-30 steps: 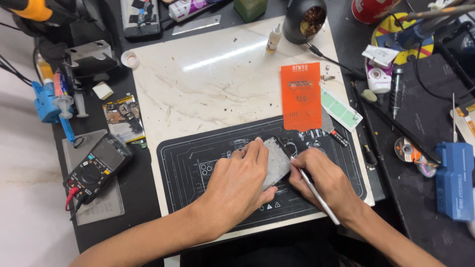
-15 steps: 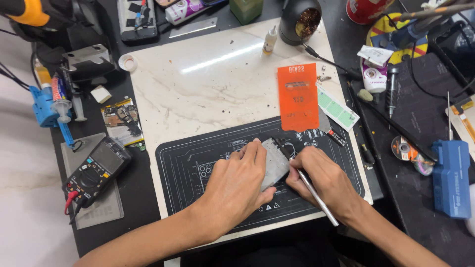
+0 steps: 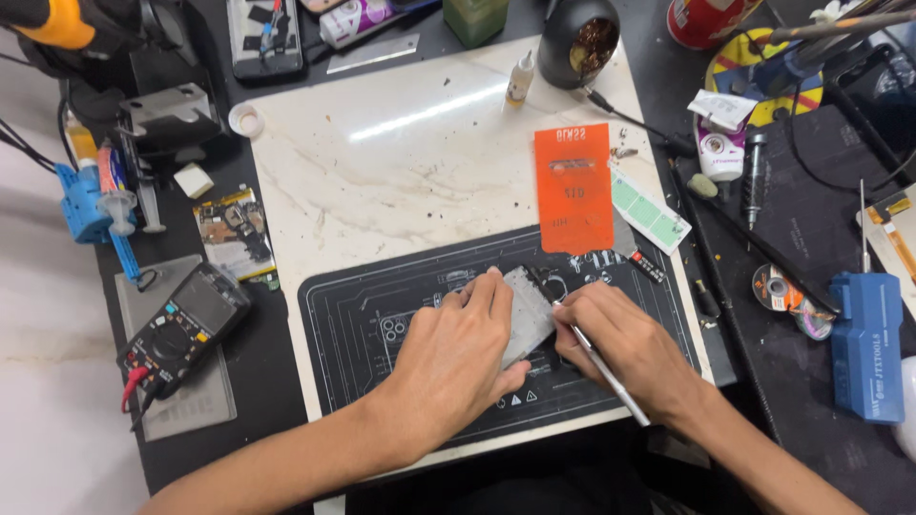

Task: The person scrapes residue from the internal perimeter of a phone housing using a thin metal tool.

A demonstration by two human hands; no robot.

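Workbench, cluttered; white marble slab (image 3: 382,181) at centre, black work mat (image 3: 363,343) laid over the slab's near edge.

Item in hand: flat grey rectangular panel (image 3: 527,315), probably a phone part, near the mat's middle, long axis running from far-left to near-right, tilted.

Left hand (image 3: 458,358): lies flat over the panel's left side, fingers together and pressing it down on the mat.

Right hand (image 3: 625,348): just beside the panel's right edge, fingers pinched on a thin metal tool (image 3: 601,367), tip meeting that edge. The panel lies to the left of these fingers; both hands touch or adjoin it.

Nearby: orange card (image 3: 572,186) at the mat's far edge, multimeter (image 3: 181,324) off the slab's left edge, blue tool (image 3: 866,343) well apart at right.
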